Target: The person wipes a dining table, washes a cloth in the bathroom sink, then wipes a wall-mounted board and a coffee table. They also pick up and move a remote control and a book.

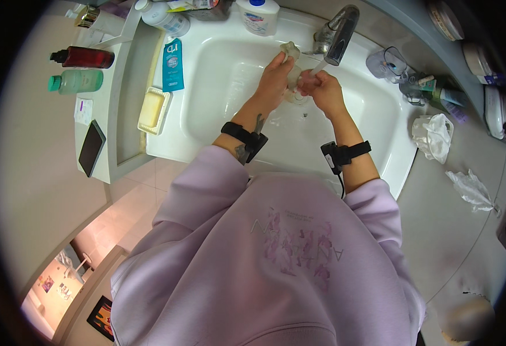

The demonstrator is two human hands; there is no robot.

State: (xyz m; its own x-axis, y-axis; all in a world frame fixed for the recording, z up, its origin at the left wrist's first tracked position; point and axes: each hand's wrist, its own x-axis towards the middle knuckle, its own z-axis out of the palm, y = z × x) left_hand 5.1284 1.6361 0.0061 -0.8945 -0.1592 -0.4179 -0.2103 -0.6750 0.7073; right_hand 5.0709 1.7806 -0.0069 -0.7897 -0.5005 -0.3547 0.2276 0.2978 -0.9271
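Observation:
Over the white washbasin [244,78], my left hand [275,80] grips a pale, translucent object [290,49] with a lobed top; its exact kind is unclear. My right hand [324,91] is beside it with fingers curled against its lower part, under the faucet [341,39]. A stream of water falls from the spout onto these fingers. Whether the right fingers pinch the object or only rub it is hidden. Both wrists wear black straps with small devices.
Left of the bowl are a yellow soap bar [152,110] in a white dish and a blue-green tube [173,65]. A white pump bottle [259,17] stands behind. A clear cup [386,65] and crumpled white plastic [434,134] lie right. A phone [92,148] rests on the left shelf.

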